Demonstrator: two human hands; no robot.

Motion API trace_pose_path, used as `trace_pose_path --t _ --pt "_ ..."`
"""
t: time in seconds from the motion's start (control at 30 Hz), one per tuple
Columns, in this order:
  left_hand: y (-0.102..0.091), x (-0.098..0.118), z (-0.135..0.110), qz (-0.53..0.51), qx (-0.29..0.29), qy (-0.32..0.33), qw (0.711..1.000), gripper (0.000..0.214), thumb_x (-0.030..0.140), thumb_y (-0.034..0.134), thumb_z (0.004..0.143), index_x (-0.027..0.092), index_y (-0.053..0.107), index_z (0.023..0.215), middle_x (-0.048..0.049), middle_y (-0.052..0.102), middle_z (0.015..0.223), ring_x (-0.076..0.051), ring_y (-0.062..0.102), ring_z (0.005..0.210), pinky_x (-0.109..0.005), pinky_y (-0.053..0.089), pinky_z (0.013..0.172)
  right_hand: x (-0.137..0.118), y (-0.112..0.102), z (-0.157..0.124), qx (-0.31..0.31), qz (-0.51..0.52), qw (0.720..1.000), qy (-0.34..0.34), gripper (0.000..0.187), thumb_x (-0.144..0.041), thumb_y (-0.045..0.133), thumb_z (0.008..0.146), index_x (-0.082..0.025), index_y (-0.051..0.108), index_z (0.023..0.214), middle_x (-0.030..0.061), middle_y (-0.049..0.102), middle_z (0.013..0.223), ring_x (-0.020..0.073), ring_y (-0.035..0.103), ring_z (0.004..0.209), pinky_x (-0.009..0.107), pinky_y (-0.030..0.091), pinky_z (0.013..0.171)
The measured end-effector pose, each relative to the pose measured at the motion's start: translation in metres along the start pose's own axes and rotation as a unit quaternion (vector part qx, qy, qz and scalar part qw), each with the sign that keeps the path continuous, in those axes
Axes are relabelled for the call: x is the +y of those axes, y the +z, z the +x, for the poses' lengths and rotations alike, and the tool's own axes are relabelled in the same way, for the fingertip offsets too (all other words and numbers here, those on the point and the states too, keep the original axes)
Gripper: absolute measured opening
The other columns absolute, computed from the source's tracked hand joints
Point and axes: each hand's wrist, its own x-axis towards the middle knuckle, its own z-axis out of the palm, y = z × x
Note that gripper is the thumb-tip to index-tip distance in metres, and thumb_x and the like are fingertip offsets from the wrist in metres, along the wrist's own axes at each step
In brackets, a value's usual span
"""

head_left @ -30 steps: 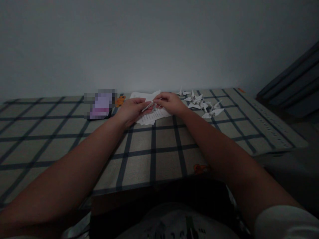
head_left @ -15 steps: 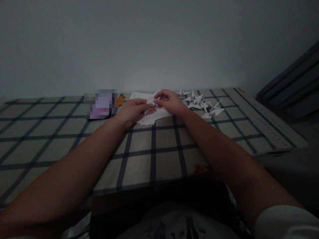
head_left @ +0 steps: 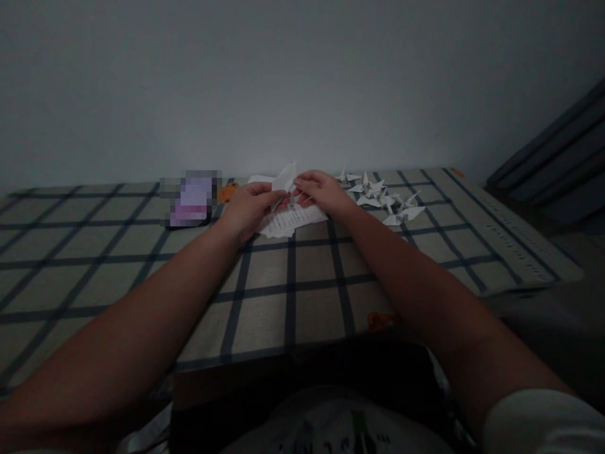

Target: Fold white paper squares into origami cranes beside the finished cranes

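Between both hands, a small folded piece of white paper [head_left: 285,178] is raised with a pointed corner upward. My left hand [head_left: 251,205] pinches its left side between thumb and fingers. On the other side, my right hand [head_left: 322,192] is closed on its right edge with the fingertips. Beneath the hands lie printed paper sheets [head_left: 293,219] with torn edges, partly covered by the fingers. Several folded white paper cranes [head_left: 373,187] sit just to the right of my right hand.
A phone [head_left: 193,198] with a blurred, lit screen lies left of my left hand. The checked cloth [head_left: 265,271] covers the table, which meets a plain wall [head_left: 302,82] at the back. A dark curtain [head_left: 562,151] hangs at the right.
The folded paper has come up higher, and its pointed corner now stands above the fingers. My left hand has shifted slightly; the phone and cranes have stayed put.
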Motion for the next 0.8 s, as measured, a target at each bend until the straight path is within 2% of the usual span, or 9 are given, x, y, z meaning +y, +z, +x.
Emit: trace_pose_path --t 0.13,0.4,0.6,0.7,0.8 --pt "0.0016 0.0022 -0.0033 0.014 -0.003 0.007 1.0 0.016 0.021 0.079 0.064 0.014 0.065 0.068 -0.0015 0.064 0.062 -0.01 0.055 0.051 -0.02 0.042 0.048 -0.0028 0.0019 -0.0032 -0.053 -0.037 0.998 -0.025 0.018 -0.03 0.063 0.09 -0.014 0.062 0.08 0.0004 0.066 0.074 0.0074 0.058 0.062 0.02 0.05 0.061" --pt "0.0026 0.0012 -0.0034 -0.03 -0.017 -0.03 0.999 0.017 0.018 0.08 0.065 0.016 0.063 0.066 -0.004 0.067 0.065 -0.014 0.063 0.057 -0.024 0.049 0.052 -0.0027 -0.0003 -0.0033 -0.048 -0.088 0.995 -0.031 0.02 -0.032 0.063 0.089 -0.014 0.066 0.083 0.0013 0.066 0.073 0.0095 0.057 0.063 0.023 0.048 0.063" --pt "0.0033 0.0034 -0.0059 0.017 -0.012 -0.048 0.999 0.021 0.023 0.082 0.063 0.016 0.063 0.066 -0.0009 0.061 0.056 -0.011 0.054 0.044 -0.023 0.039 0.041 -0.0031 -0.0023 -0.0029 -0.04 -0.107 0.992 -0.047 0.023 -0.031 0.064 0.087 -0.013 0.065 0.073 0.0001 0.061 0.065 0.0099 0.053 0.062 0.023 0.042 0.061" --pt "0.0032 0.0022 -0.0059 0.019 -0.013 -0.051 0.998 0.022 0.024 0.083 0.062 0.016 0.063 0.067 -0.0009 0.061 0.058 -0.011 0.054 0.045 -0.022 0.039 0.042 -0.0046 -0.0033 -0.0041 -0.042 -0.125 0.99 -0.059 0.024 -0.029 0.065 0.086 -0.013 0.062 0.068 -0.0006 0.058 0.062 0.0096 0.05 0.061 0.024 0.04 0.061" --pt "0.0013 -0.0004 -0.0037 0.011 -0.022 -0.04 0.999 0.023 0.028 0.082 0.063 0.016 0.063 0.068 -0.0018 0.063 0.061 -0.012 0.057 0.049 -0.023 0.041 0.044 -0.0047 -0.002 -0.0047 -0.051 -0.102 0.992 -0.046 0.022 -0.028 0.065 0.086 -0.013 0.063 0.069 -0.0003 0.06 0.063 0.0092 0.052 0.061 0.023 0.042 0.061"
